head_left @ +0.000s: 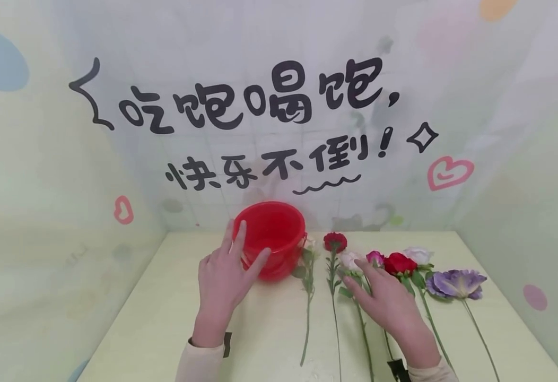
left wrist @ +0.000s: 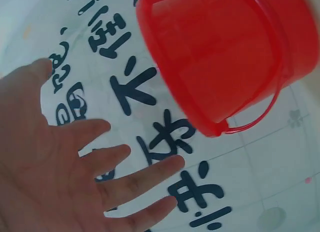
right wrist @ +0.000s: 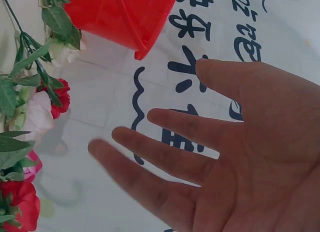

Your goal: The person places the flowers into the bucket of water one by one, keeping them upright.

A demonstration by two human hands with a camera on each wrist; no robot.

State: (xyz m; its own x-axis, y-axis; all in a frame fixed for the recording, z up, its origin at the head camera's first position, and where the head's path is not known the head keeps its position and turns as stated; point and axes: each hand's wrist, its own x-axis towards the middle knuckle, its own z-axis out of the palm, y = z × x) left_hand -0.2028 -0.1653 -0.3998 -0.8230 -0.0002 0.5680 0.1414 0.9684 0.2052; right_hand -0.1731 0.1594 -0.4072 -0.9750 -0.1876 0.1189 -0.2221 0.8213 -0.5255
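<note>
A red plastic bucket (head_left: 284, 262) with a wire-like red handle (left wrist: 265, 109) stands upright at the back of the table. My left hand (head_left: 224, 278) is raised in front of its left side, fingers spread; the left wrist view has a gap between fingers and bucket. My right hand (head_left: 386, 300), also spread, hovers over the flower stems and holds nothing. Around it lie a red carnation (head_left: 335, 242), a pale pink flower (right wrist: 39, 117), a magenta flower (head_left: 375, 258), a red rose (head_left: 400, 263), a white flower (head_left: 418, 255) and a purple flower (head_left: 458, 284).
Beside the bucket lies a whitish flower with a green stem (head_left: 309, 302), partly hidden. The pale table (head_left: 145, 318) is enclosed by light walls; the back wall (head_left: 241, 42) carries black lettering. Long stems reach toward the table's front.
</note>
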